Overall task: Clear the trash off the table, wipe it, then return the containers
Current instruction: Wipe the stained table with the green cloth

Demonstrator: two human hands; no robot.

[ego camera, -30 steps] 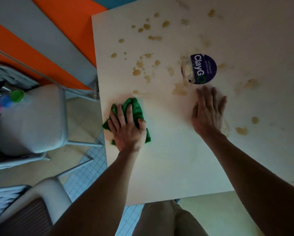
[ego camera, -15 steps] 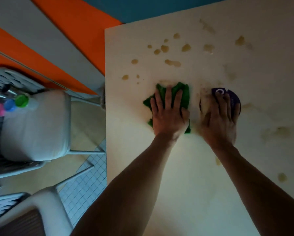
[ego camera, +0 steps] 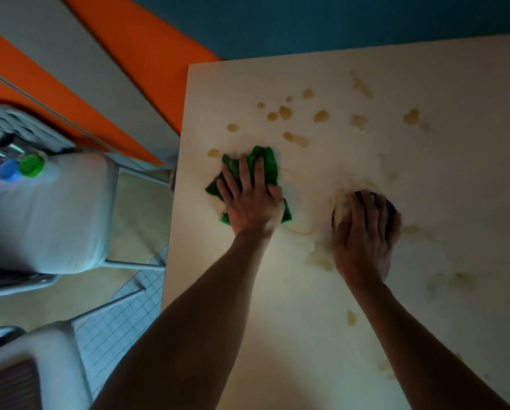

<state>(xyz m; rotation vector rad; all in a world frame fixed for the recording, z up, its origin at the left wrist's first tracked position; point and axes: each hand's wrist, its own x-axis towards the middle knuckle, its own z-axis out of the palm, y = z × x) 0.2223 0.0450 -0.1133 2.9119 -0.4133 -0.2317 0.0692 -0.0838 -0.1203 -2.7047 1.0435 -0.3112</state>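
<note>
Stained table (ego camera: 321,335) beneath flat left hand (ego camera: 252,202) on cloth (ego camera: 267,162), flat right hand (ego camera: 366,232).

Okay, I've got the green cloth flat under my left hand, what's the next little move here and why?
Probably push the green cloth forward, away from you, into the brown spots just beyond it. Your left hand presses it flat on the table, and those splashes look unwiped, while your right hand rests on the purple sticker.

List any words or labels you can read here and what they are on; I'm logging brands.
None can be read now.
The round dark sticker on the table is covered by the right hand.
The colored caps beside the chair show no text.
</note>
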